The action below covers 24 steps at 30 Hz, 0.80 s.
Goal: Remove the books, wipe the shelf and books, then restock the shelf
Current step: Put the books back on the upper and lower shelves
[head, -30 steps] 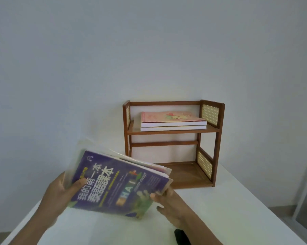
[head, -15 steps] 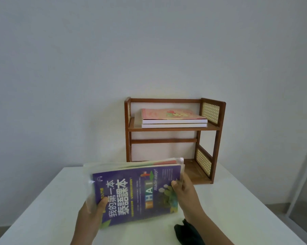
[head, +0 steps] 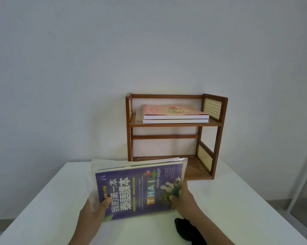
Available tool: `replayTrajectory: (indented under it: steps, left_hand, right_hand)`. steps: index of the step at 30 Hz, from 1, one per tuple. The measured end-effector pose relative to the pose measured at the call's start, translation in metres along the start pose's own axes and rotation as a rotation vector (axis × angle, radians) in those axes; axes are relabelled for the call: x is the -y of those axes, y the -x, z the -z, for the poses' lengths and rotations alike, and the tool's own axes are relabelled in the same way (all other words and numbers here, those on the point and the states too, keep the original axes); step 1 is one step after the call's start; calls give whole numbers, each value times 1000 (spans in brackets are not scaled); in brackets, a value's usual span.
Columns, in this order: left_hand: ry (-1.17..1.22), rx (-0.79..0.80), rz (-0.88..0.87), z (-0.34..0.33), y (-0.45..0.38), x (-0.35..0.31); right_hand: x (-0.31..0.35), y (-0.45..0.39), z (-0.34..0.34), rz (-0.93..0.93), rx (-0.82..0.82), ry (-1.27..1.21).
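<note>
Gripping purple book between both hands, left hand, right hand.

Soft, even daylight fills the view, fairly bright yet flat, with no hard glare. The wall fades from grey at the top to paler near the shelf, which throws only a faint shadow on the wall to its left. The table is nearly washed out white. The whole picture is a little soft. Wide-angle bending shows at the right edge, where upright lines lean.
</note>
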<state>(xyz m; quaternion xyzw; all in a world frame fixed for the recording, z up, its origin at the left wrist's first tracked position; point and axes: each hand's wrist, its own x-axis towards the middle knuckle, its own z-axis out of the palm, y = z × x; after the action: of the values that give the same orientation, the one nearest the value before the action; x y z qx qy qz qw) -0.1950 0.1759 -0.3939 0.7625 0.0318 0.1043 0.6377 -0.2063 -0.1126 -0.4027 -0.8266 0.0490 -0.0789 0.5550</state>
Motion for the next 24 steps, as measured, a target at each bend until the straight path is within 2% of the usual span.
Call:
replayTrajectory:
  steps: [5, 8, 12, 15, 19, 24]
  left_hand:
    - [-45, 9, 7, 2, 1, -5]
    - [-88, -5, -1, 0, 2, -7]
    - [-123, -48, -73, -9, -1, -12]
    - [-166, 38, -133, -30, -8, -23]
    - [-227, 147, -178, -74, -25, -31]
    - [-330, 268, -156, -124, -61, -20]
  right_hand:
    - [4, 7, 4, 4, -57, 108]
    - [2, 11, 8, 40, -16, -127]
    - [9, 13, 32, 74, -58, -266]
    - [9, 12, 58, 50, -60, -314]
    - [7, 4, 88, 35, -194, -371]
    - [-6, -35, 102, -110, -302, -284]
